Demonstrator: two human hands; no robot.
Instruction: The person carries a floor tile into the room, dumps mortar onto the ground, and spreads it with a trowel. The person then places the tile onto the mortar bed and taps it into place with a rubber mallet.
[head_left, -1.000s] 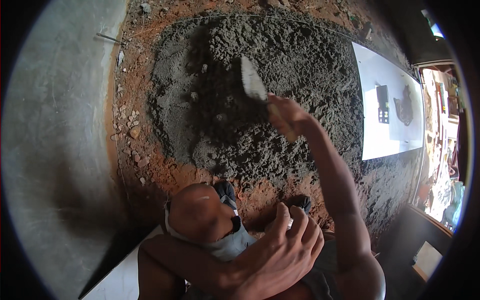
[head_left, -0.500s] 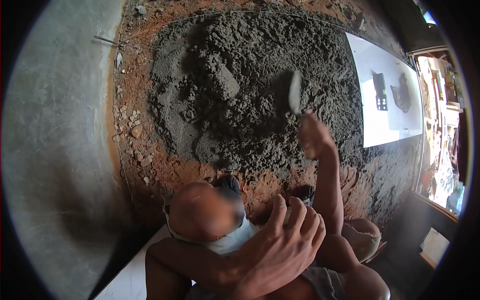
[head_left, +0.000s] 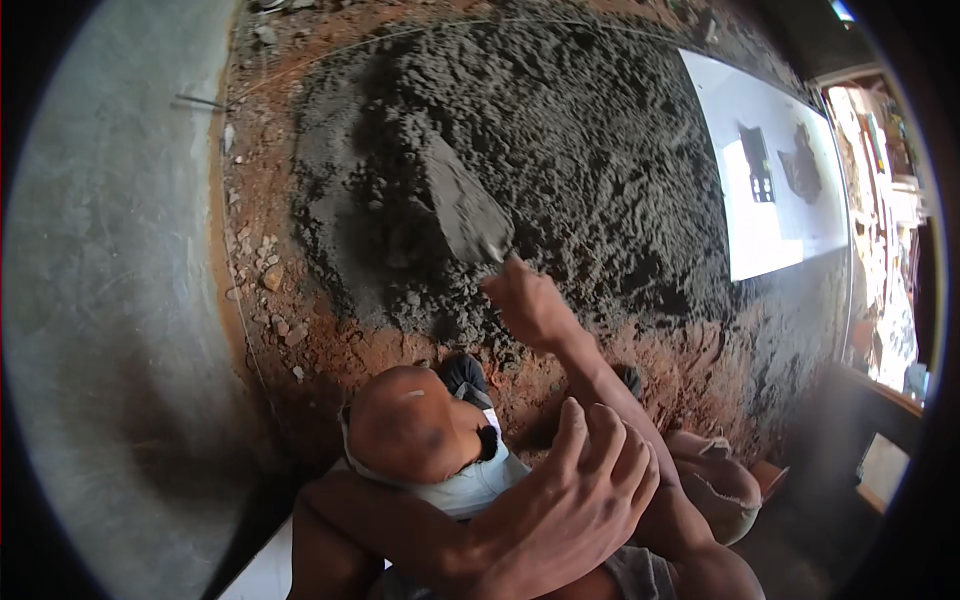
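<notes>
A trowel with a mortar-coated blade (head_left: 468, 208) is in my right hand (head_left: 535, 305), whose fingers are wrapped round its handle. The blade lies low over the wet grey mortar (head_left: 590, 130), pointing away and to the left. Most of the handle is hidden by the hand. My left hand (head_left: 570, 500) rests near my body by my right arm, its fingers loosely bent and apart. Nothing shows in it, though its palm is hidden.
Reddish soil with small stones (head_left: 272, 278) borders the mortar. A smooth grey slab (head_left: 120, 200) runs along the left, with a thin rod (head_left: 200, 102) at its edge. On the right lies a glossy white panel (head_left: 775, 240). My bare knee (head_left: 405, 425) is near the mortar's front edge.
My right hand has swung the trowel leftward and a little nearer to me, and the blade's broad face now shows. My left hand stays nearly in place.
</notes>
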